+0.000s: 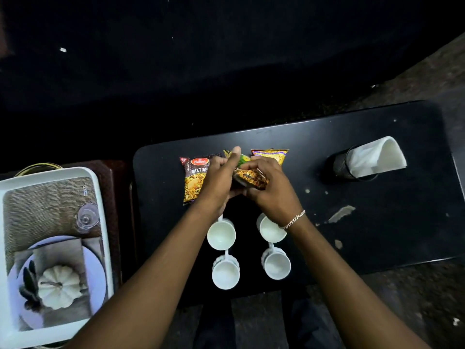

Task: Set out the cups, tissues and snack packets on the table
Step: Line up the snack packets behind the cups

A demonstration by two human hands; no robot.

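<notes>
Green pkt (247, 172) sits mid-frame, held up over the table (377, 222) by both hands. Left hand (221, 180) grips its left side, thumb sticking up at the top edge; right hand (269, 190) is clamped on its lower right w/ fingers curled over the brown printed end. Bracelet (293, 219) on the right wrist.

Mixture pkt (195, 180) lies flat on the table just left of the hands, partly covered by the left hand. Yellow pkt (273, 154) lies just right of and above the hands, lower part hidden behind the right hand.

Four white cups, lower centre, in a 2x2 block, handles pointing up-frame: upper-left cup (221, 235), upper-right cup (271, 229) partly under the right wrist, lower-left cup (225, 273), lower-right cup (276, 266). Rows near each other, not touching as far as I can tell.

Tissues (377, 157) stand in a black mesh holder (343, 165), right of frame, well apart from the pkts.

White tray (100, 197) at left edge, off the table, w/ a printed pic of a plate and pumpkin.
</notes>
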